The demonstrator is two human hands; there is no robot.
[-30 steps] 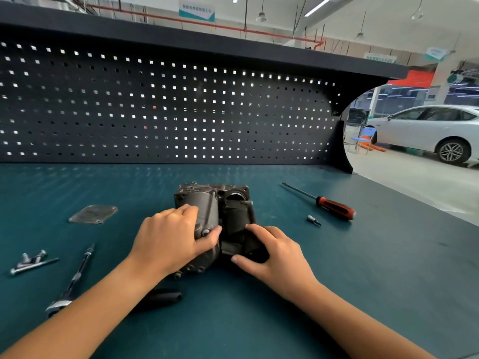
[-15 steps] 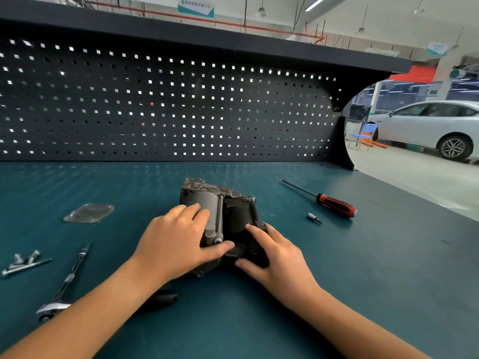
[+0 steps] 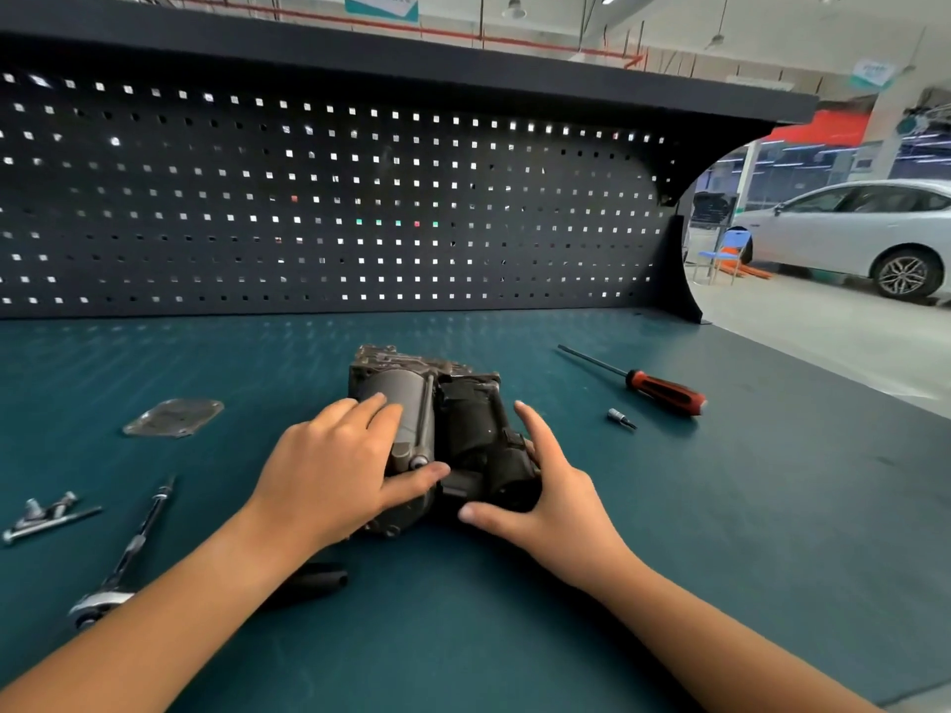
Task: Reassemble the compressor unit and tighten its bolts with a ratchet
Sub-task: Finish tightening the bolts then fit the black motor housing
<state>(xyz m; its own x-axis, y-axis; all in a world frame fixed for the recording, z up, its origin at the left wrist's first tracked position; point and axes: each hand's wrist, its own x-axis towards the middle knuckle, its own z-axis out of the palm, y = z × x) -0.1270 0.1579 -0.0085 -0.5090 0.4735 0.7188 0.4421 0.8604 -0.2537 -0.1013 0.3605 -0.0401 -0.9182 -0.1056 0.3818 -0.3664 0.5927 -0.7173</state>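
The compressor unit (image 3: pixel 463 403), a grey cylinder beside a dark motor body, lies on the teal bench mat (image 3: pixel 720 532) in the middle, angled with its near end toward the right. My left hand (image 3: pixel 334 470) grips the grey cylinder from above, thumb across its near end. My right hand (image 3: pixel 556 491) cups the dark motor's near end, fingers along its right side and thumb under it. The ratchet (image 3: pixel 123 568) with its extension lies on the mat at the left. Loose bolts (image 3: pixel 46 512) lie further left.
A flat metal cover plate (image 3: pixel 175 416) lies left of the unit. A red-handled screwdriver (image 3: pixel 664 391) and a small bit socket (image 3: pixel 620 418) lie to the right. A black handle (image 3: pixel 319 581) pokes out under my left forearm. The pegboard (image 3: pixel 334 208) closes the back.
Both hands have turned the compressor unit on the mat, so its near end now points more to the right. The tools have stayed put.
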